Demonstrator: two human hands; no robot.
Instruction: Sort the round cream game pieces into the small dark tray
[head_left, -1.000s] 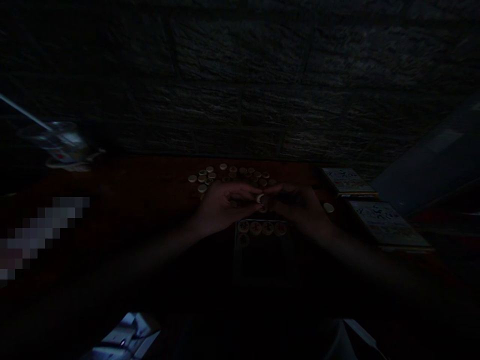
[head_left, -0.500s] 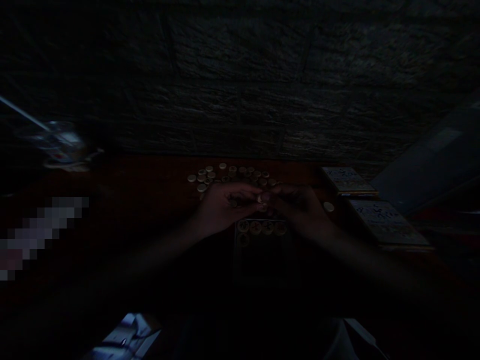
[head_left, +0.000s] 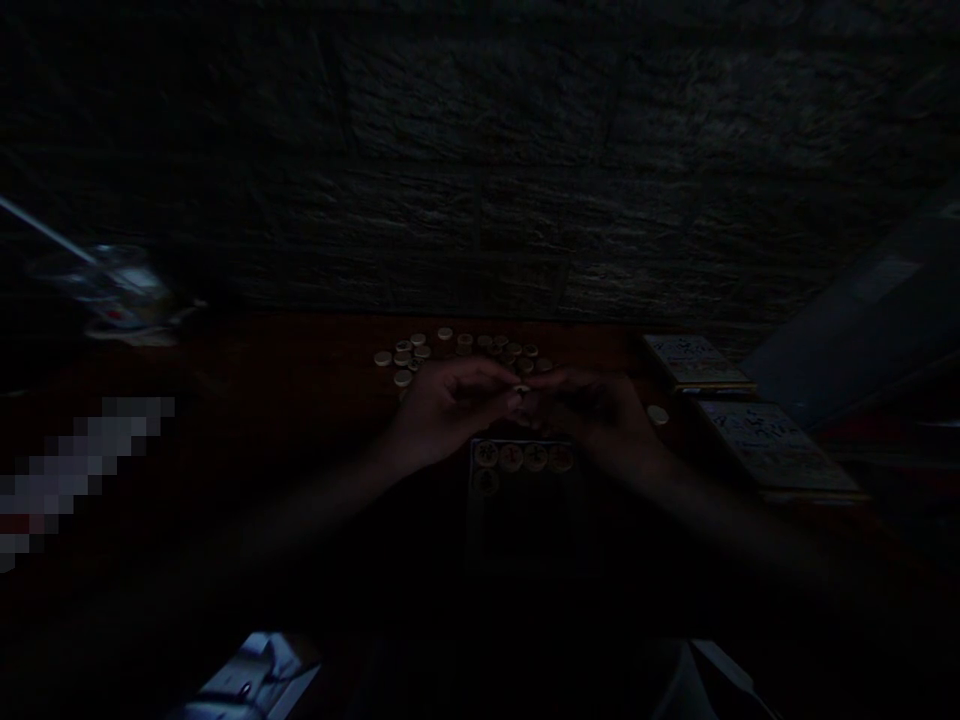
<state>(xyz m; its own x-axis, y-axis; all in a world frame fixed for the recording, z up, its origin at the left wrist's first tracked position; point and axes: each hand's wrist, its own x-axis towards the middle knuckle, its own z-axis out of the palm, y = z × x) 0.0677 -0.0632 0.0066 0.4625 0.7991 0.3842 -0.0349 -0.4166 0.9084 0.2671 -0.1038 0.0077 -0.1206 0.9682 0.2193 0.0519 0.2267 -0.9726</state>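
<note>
The scene is very dark. My left hand (head_left: 457,405) and my right hand (head_left: 592,405) meet fingertip to fingertip over the table, both pinching one small round xiangqi piece (head_left: 521,388). Just below them sits a shallow square box (head_left: 471,515), with a row of pieces along its far side, among them a red-marked piece (head_left: 511,457). A dark-marked piece (head_left: 486,482) starts a second row at the left. Beyond my hands, several loose pieces (head_left: 403,358) lie scattered, partly hidden by my fingers. A single piece (head_left: 658,415) lies right of my right hand.
Two flat boxes with printed lids, a far one (head_left: 697,360) and a near one (head_left: 780,445), rest at the right. A clear cup (head_left: 127,285) with a straw stands at the left. A rough stone wall (head_left: 480,200) rises behind the reddish-brown table (head_left: 300,360).
My fingers have shifted slightly around the piece, which now appears tilted flatter and a little higher between my fingertips. The pieces in the box and on the table look unmoved.
</note>
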